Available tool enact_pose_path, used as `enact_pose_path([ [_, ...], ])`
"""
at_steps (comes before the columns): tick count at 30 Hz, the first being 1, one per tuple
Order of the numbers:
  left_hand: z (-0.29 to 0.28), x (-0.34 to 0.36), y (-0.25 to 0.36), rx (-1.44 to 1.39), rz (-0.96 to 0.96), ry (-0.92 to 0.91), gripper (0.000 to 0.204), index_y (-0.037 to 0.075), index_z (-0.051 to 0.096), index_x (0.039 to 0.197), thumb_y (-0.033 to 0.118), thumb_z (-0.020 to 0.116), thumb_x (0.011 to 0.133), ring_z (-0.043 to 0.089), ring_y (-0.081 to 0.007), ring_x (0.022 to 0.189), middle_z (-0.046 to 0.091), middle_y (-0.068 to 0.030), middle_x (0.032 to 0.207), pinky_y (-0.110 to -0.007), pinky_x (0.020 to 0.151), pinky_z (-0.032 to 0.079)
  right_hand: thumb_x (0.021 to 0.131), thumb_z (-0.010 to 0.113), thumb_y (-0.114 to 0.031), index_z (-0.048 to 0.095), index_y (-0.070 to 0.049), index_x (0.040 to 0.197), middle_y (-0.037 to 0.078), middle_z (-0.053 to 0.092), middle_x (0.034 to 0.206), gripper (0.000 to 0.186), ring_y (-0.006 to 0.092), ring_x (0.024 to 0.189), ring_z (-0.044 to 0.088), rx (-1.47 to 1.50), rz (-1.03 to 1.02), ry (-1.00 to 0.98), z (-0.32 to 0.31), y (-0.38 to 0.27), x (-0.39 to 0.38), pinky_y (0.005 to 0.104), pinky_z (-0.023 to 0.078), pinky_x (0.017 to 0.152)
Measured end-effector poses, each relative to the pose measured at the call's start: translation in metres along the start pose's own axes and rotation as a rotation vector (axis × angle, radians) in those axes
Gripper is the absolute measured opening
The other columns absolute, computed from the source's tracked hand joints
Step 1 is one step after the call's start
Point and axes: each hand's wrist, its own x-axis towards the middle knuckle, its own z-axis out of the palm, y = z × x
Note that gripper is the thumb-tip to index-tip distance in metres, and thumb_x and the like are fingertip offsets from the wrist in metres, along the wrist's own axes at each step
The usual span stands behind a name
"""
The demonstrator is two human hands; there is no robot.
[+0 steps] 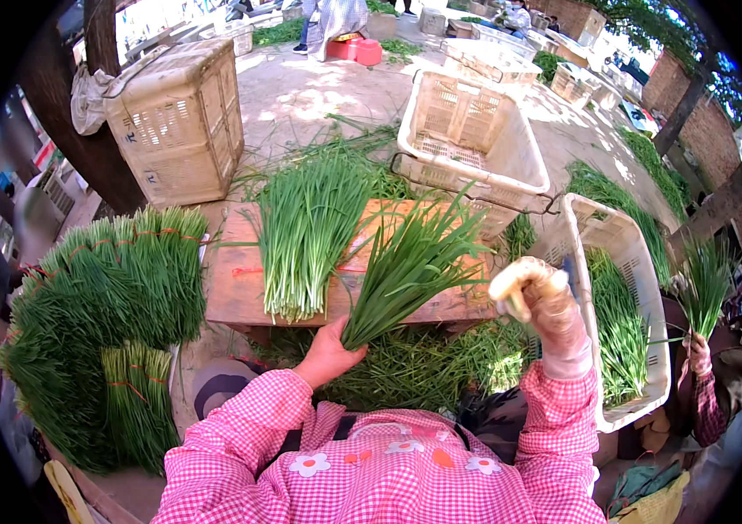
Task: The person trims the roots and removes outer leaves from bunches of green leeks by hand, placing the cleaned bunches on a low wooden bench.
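My left hand (330,355) grips the base of a bunch of green leafy stalks (401,275), which fans up and rightward over a low wooden board (231,279). A larger pile of stalks (301,244) lies on that board, pale ends toward me. My right hand (537,301), in a soiled pale glove, is raised beside the board's right end with curled fingers; whether anything is in them I cannot make out. Just right of it stands a white plastic crate (655,323) holding more stalks. Loose trimmings (415,367) lie below the board.
Tied bundles (100,306) are stacked at left beside a crate (175,127) and tree trunk (74,96). Another crate (471,122) stands beyond the board. At far right, a co-worker's hand (698,349) holds stalks. More people (332,26), crates and greens are behind.
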Motion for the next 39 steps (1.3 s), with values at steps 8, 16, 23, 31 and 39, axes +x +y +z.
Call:
enact_pose_path([
  [8, 0.002, -0.003, -0.011, 0.232, 0.069, -0.053, 0.046, 0.006, 0.053, 0.109, 0.008, 0.065, 0.065, 0.061, -0.0305, 0.086, 0.062, -0.0160, 0.090, -0.034, 0.075, 0.048, 0.060, 0.076, -0.013, 0.060, -0.006, 0.095, 0.010, 0.055, 0.087, 0.039, 0.0257, 0.080, 0.055, -1.200, -0.277, 0.301, 0.031, -0.002, 0.006, 0.0350, 0.044, 0.072],
  [16, 0.004, -0.006, 0.002, 0.282, 0.077, -0.086, 0.047, 0.009, 0.053, 0.109, 0.008, 0.065, 0.064, 0.060, -0.0336, 0.085, 0.061, -0.0174, 0.089, -0.037, 0.073, 0.048, 0.063, 0.074, -0.008, 0.059, -0.006, 0.078, 0.009, 0.055, 0.083, 0.022, 0.0265, 0.082, 0.054, -0.976, -0.181, 0.306, 0.022, 0.028, -0.003, 0.0351, 0.043, 0.072],
  [23, 0.002, -0.006, 0.011, 0.365, 0.147, -0.032, 0.051, 0.008, 0.051, 0.111, 0.007, 0.066, 0.062, 0.059, -0.0337, 0.086, 0.060, -0.0169, 0.091, -0.037, 0.074, 0.047, 0.080, 0.062, -0.011, 0.060, -0.005, 0.087, 0.007, 0.057, 0.099, 0.009, 0.0154, 0.095, 0.051, 0.121, -0.114, 0.626, 0.018, 0.037, -0.007, 0.0320, 0.039, 0.087],
  [31, 0.001, -0.011, 0.008, 0.503, 0.210, -0.056, 0.055, 0.009, 0.052, 0.111, 0.004, 0.068, 0.059, 0.058, -0.0310, 0.091, 0.060, -0.0131, 0.096, -0.037, 0.077, 0.048, 0.077, 0.065, -0.022, 0.062, -0.003, 0.089, 0.008, 0.052, 0.111, 0.022, 0.0200, 0.103, 0.047, -0.796, -0.084, 0.512, 0.010, -0.003, -0.013, 0.0352, 0.035, 0.089],
  [39, 0.002, -0.012, 0.009, 0.493, 0.259, -0.075, 0.055, 0.008, 0.052, 0.110, 0.004, 0.068, 0.058, 0.058, -0.0313, 0.093, 0.060, -0.0132, 0.099, -0.038, 0.078, 0.047, 0.059, 0.074, -0.019, 0.063, -0.010, 0.090, 0.009, 0.054, 0.110, 0.034, 0.0314, 0.109, 0.045, -1.483, -0.131, 0.323, 0.008, 0.017, -0.013, 0.0433, 0.033, 0.092],
])
